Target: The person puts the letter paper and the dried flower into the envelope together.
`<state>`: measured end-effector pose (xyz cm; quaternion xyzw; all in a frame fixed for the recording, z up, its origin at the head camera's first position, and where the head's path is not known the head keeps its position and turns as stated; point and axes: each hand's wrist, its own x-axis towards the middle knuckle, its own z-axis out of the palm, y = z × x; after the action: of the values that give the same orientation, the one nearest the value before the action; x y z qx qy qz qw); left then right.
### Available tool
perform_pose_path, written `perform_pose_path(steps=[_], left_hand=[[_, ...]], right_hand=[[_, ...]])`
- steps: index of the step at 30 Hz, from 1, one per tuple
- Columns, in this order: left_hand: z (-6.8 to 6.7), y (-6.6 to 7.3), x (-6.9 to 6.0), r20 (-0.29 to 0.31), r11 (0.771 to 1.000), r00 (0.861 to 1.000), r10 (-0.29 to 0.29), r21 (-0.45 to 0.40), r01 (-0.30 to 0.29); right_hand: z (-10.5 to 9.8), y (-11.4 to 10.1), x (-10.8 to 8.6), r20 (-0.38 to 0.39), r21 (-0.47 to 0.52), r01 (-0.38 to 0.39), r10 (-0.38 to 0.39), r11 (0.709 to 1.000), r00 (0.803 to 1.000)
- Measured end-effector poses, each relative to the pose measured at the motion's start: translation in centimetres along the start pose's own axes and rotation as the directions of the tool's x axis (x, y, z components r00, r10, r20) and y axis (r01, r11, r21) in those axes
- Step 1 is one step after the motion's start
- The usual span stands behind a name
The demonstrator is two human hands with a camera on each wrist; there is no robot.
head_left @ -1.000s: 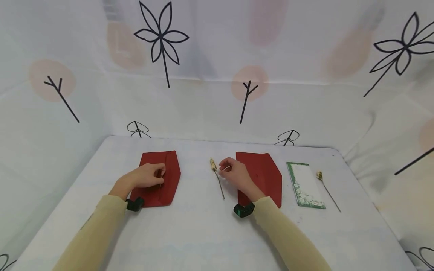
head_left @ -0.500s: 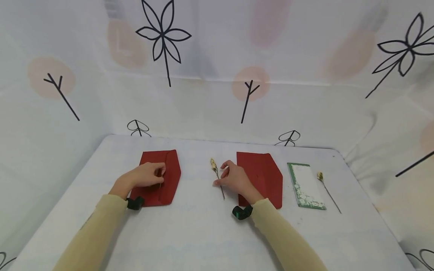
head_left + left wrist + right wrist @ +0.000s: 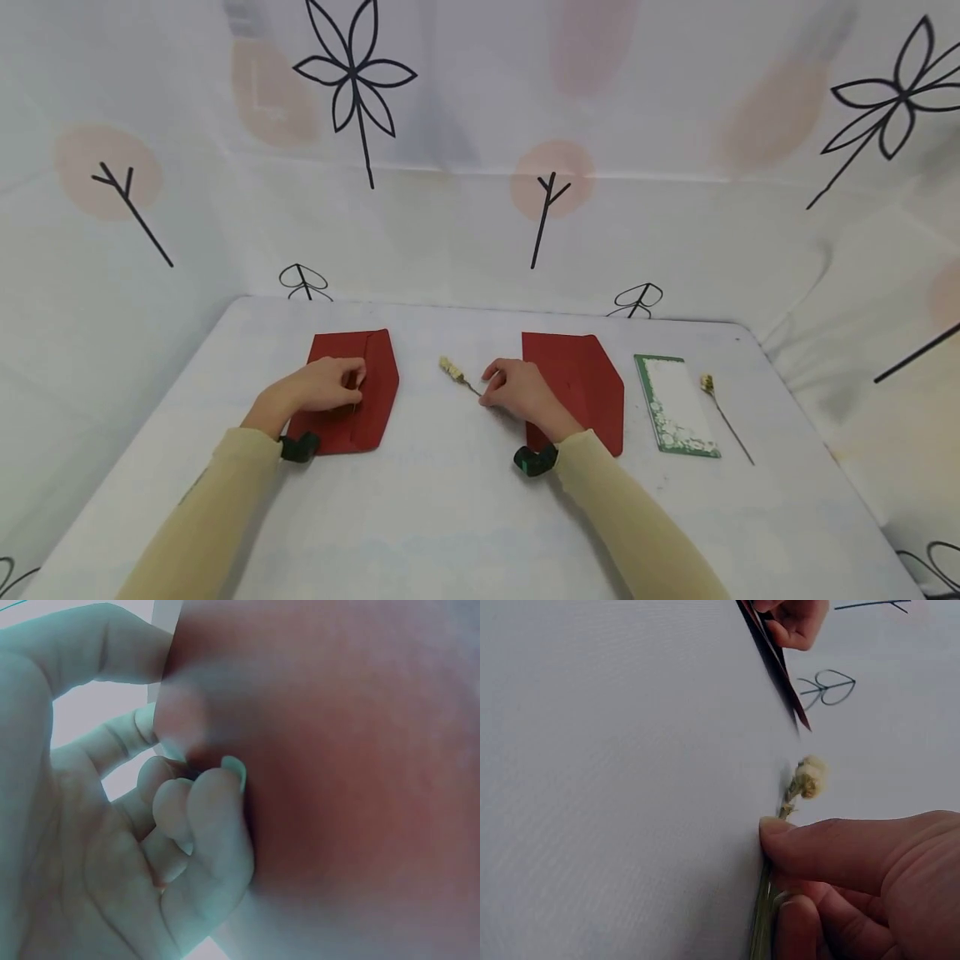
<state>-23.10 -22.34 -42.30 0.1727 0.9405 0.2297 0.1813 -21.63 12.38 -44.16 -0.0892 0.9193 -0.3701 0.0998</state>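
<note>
On the left, a red envelope (image 3: 380, 392) lies with its pointed flap toward the right. My left hand (image 3: 321, 386) is over it, thumb and fingers pinching it near the flap's fold; in the left wrist view the curled fingers (image 3: 217, 817) meet the red paper (image 3: 360, 750). My right hand (image 3: 517, 390) pinches the stem of a pale dried flower (image 3: 452, 369) between thumb and finger. The right wrist view shows the thumb on the stem just below the flower head (image 3: 810, 777). The flower head points up and left, toward the left envelope.
A second red envelope (image 3: 581, 383) lies partly under my right hand and wrist. Right of it are a white card with a green floral border (image 3: 677, 408) and another dried flower (image 3: 708, 386). A patterned cloth (image 3: 450, 233) hangs behind the white table (image 3: 420, 517).
My right hand has come down onto the flower's stem and gripped it; the flower has turned, its head swinging left. My left hand has stayed on the envelope.
</note>
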Motion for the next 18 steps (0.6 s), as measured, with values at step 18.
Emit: perform_pose_path(steps=[18], left_hand=[[-0.04, -0.22, 0.06, -0.002, 1.000, 1.000, 0.004, -0.008, -0.004]], right_hand=[[-0.93, -0.69, 0.24, 0.156, -0.029, -0.004, 0.009, 1.000, 0.988]])
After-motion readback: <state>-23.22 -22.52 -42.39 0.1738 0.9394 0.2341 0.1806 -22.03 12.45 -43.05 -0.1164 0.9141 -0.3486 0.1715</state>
